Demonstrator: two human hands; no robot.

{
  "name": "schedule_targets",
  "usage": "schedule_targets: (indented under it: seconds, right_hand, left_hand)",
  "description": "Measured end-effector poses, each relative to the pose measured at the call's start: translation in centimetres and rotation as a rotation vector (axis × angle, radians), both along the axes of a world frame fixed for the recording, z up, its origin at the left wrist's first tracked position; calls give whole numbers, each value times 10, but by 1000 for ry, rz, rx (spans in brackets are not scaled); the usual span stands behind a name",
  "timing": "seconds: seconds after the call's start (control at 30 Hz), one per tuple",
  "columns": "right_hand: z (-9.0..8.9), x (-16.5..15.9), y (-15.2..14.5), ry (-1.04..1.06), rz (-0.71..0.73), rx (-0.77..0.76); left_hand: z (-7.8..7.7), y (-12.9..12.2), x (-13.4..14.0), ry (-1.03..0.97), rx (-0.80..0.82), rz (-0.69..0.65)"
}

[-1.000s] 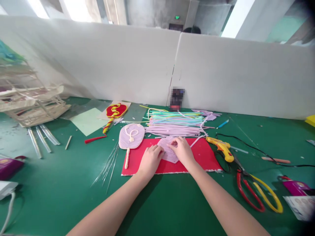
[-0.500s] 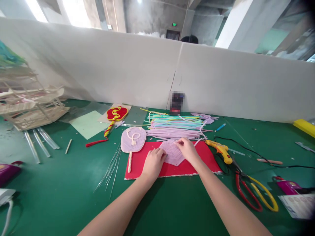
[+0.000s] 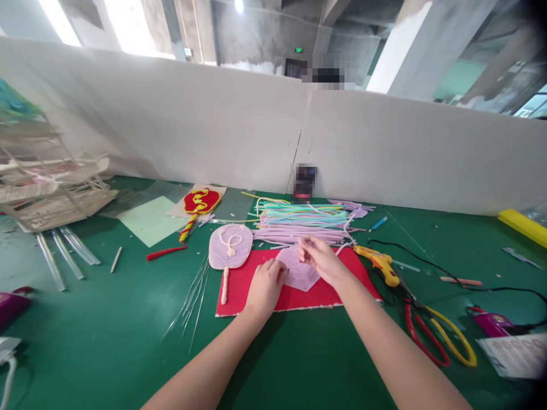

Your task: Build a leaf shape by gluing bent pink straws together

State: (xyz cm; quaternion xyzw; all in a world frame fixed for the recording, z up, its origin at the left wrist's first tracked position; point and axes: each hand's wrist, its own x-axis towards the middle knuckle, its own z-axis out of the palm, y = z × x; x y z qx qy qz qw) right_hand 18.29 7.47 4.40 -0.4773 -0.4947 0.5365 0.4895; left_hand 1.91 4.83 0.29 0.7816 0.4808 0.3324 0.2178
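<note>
A lilac panel of pipe cleaners (image 3: pixel 304 279), laid side by side in angled rows, lies on a red board (image 3: pixel 350 279). My left hand (image 3: pixel 268 285) has its fingers closed on the panel's left edge, holding it against the board. Over the panel's upper part is my right hand (image 3: pixel 320 259), thumb and fingers pinched together; whatever might be between them is hidden. To the left, a lilac fan shape (image 3: pixel 231 250) with a cream cord loop and a twisted cream handle (image 3: pixel 224 286) partly overlaps the board. Behind the board lies a bundle of pastel pipe cleaners (image 3: pixel 303 219).
A yellow glue gun (image 3: pixel 382 265) and red-and-yellow-handled scissors (image 3: pixel 427 324) lie right of the board, with a black cord (image 3: pixel 419 262). Thin wires (image 3: pixel 192 299) and a red-yellow fan (image 3: pixel 201 201) are at left. A white partition (image 3: pixel 192 125) closes off the back.
My right hand has lifted a little from the panel's upper edge and its fingers have turned up and left. My left hand keeps its place. The view has shifted slightly.
</note>
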Motion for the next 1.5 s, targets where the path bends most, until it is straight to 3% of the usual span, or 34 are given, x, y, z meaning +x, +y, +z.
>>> schedule_targets:
  seconds: [0.1, 0.2, 0.3, 0.4, 0.5, 0.63, 0.77, 0.93, 1.13, 1.23, 1.33, 1.43, 1.5]
  right_hand:
    - [7, -13, -10, 29, 60, 10]
    - [12, -26, -19, 34, 125, 51]
    - [15, -32, -19, 15, 102, 61]
    - [11, -26, -9, -142, -3, 132]
    - [0, -9, 8, -581, -129, 309]
    - [-14, 19, 31, -816, -231, 374]
    - [-22, 31, 44, -1000, -186, 446]
    - [-25, 30, 50, -1120, -133, 467]
    - [-23, 38, 51, -1077, -140, 447]
    - [-23, 42, 52, -992, -185, 426]
    - [-19, 44, 52, -870, -258, 433]
    - [-8, 43, 50, -726, -364, 469]
    - [3, 42, 44, -629, -437, 491]
  left_hand:
    - [2, -2, 2, -386, -106, -27]
    - [2, 0, 3, -766, -408, -174]
    - [3, 4, 2, -920, -655, -265]
    - [8, 9, -5, -953, -746, -227]
    - [15, 16, -16, -885, -654, -111]
    - [17, 27, -31, -803, -483, 68]
    - [16, 29, -36, -655, -316, 187]
    - [17, 20, -33, -475, -151, 166]
    - [16, 16, -26, -288, 106, 88]
    - [38, 7, -21, -308, 135, 21]
    - [89, -19, -19, -353, 101, -107]
    - [138, -63, -21, -272, 35, -473]
    - [140, -98, -22, -233, 40, -629]
